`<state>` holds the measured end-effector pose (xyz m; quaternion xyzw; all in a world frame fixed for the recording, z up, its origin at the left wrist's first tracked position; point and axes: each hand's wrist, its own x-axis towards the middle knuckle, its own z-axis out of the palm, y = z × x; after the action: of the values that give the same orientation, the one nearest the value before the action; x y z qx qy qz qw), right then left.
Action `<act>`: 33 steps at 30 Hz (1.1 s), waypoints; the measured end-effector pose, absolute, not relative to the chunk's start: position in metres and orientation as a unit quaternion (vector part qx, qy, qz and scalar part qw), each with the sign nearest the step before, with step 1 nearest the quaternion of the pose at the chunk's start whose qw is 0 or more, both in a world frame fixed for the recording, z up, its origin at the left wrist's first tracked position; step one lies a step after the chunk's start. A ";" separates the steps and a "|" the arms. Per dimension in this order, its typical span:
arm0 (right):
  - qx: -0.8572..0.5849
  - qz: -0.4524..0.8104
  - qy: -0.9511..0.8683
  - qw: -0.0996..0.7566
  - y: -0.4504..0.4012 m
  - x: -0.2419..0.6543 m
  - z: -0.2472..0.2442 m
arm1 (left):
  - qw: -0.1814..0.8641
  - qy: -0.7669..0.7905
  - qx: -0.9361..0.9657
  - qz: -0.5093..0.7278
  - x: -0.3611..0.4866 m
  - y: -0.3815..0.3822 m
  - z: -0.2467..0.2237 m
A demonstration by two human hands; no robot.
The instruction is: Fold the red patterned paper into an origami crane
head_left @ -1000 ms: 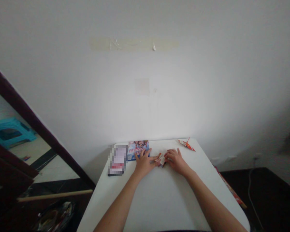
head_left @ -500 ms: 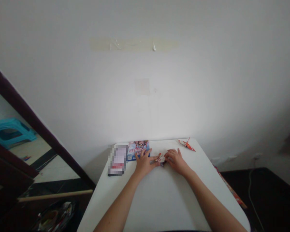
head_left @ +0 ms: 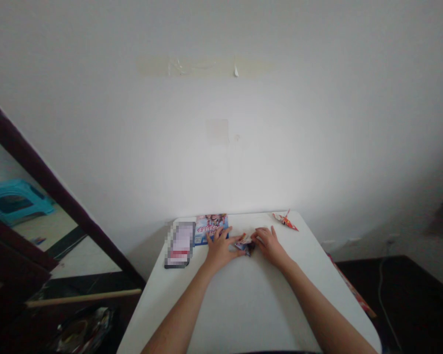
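A small piece of folded, printed paper (head_left: 246, 244) lies on the white table (head_left: 243, 305) between my hands. My left hand (head_left: 221, 249) has its thumb and index finger at the paper's left side, while its other fingers spread over the lower right part of a blue printed sheet (head_left: 203, 238). Pinched at the paper's upper right edge are the fingertips of my right hand (head_left: 268, 242). A red and white folded paper figure (head_left: 286, 221) rests near the back right corner of the table.
A phone (head_left: 180, 243), blurred by pixels, lies at the table's left edge. The wall (head_left: 221, 172) rises directly behind the table. On the far left are a dark frame and a blue stool (head_left: 18, 199). A filled bag (head_left: 84, 329) is on the floor at lower left.
The folded paper between my hands shows more of its dark, purplish part, its pale flap raised toward my right fingers. Both hands have stayed nearly in place.
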<state>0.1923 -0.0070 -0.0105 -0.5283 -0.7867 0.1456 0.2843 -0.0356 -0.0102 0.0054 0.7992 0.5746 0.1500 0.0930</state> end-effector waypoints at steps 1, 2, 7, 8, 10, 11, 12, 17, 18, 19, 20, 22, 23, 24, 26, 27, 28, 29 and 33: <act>-0.528 0.146 -0.786 0.287 -0.007 0.192 -0.011 | 0.090 0.575 0.800 0.148 -0.036 -0.010 0.005; -0.528 0.146 -0.784 0.290 -0.007 0.192 -0.011 | 0.088 0.575 0.800 0.147 -0.036 -0.010 0.004; -0.524 0.135 -0.787 0.295 -0.010 0.190 -0.009 | 0.093 0.575 0.799 0.149 -0.037 -0.009 0.004; -0.524 0.130 -0.788 0.295 -0.011 0.189 -0.008 | 0.097 0.575 0.799 0.148 -0.037 -0.009 0.004; -0.525 0.120 -0.790 0.292 -0.012 0.188 -0.007 | 0.110 0.574 0.798 0.147 -0.038 -0.009 0.005; -0.526 0.115 -0.791 0.291 -0.013 0.188 -0.006 | 0.117 0.574 0.797 0.149 -0.037 -0.009 0.006; -0.526 0.111 -0.792 0.289 -0.014 0.187 -0.006 | 0.122 0.574 0.795 0.153 -0.037 -0.009 0.006; -0.528 0.094 -0.794 0.286 -0.015 0.185 -0.004 | 0.125 0.589 0.778 0.177 -0.033 -0.007 0.004; -0.528 0.092 -0.794 0.286 -0.014 0.185 -0.004 | 0.126 0.593 0.776 0.176 -0.032 -0.007 0.003; -0.529 0.090 -0.793 0.287 -0.014 0.185 -0.004 | 0.126 0.594 0.775 0.174 -0.031 -0.007 0.003; -0.531 0.088 -0.792 0.288 -0.014 0.184 -0.005 | 0.126 0.594 0.776 0.171 -0.030 -0.007 0.003; -0.537 0.081 -0.788 0.291 -0.012 0.183 -0.007 | 0.124 0.591 0.780 0.166 -0.030 -0.008 0.003; -0.541 0.076 -0.785 0.293 -0.012 0.182 -0.008 | 0.122 0.589 0.782 0.165 -0.030 -0.008 0.003; -0.546 0.069 -0.781 0.296 -0.011 0.181 -0.009 | 0.121 0.589 0.782 0.164 -0.030 -0.008 0.004; -0.554 0.052 -0.776 0.298 -0.011 0.178 -0.012 | 0.119 0.590 0.782 0.162 -0.030 -0.008 0.004; -0.558 0.042 -0.773 0.299 -0.010 0.176 -0.012 | 0.118 0.591 0.782 0.159 -0.030 -0.008 0.003; -0.561 0.030 -0.772 0.299 -0.010 0.174 -0.013 | 0.117 0.593 0.781 0.157 -0.030 -0.007 0.003; -0.565 0.018 -0.769 0.298 -0.009 0.172 -0.014 | 0.116 0.593 0.781 0.155 -0.030 -0.007 0.003; -0.596 -0.022 -0.747 0.294 -0.008 0.165 -0.014 | 0.112 0.594 0.782 0.153 -0.028 -0.006 0.002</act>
<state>0.1649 -0.0080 -0.0135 -0.5957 -0.7473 -0.0225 0.2938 -0.0281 -0.0061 0.0020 0.7820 0.5937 0.1530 0.1120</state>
